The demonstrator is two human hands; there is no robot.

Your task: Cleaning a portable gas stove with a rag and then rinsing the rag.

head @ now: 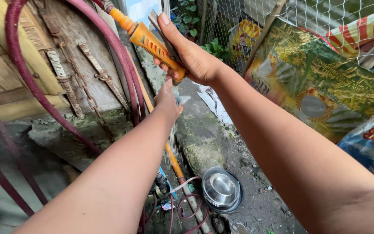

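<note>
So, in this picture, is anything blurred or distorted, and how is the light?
Head view: soft, even daylight with no hard shadows; the forearms bulge wide at the lower edge from the lens; the right hand and orange spray nozzle are sharp; the steel bowl shows a pale glare.

Right hand [193, 58] — closed around an orange hose spray nozzle [154, 43], index finger stretched along its metal trigger lever, thumb side underneath. Left hand [168, 100] — just below the right fingers, fingertips under the nozzle's lower end, where water runs down. Dark red hose [20, 69] — loops away to the left of the fingers, against a wooden wall with a rusty chain [81, 82]. Steel bowl [220, 188] — on the ground, well below both hands. Printed sacks [321, 82] and wire mesh [239, 17] — right of the fingers.
</note>
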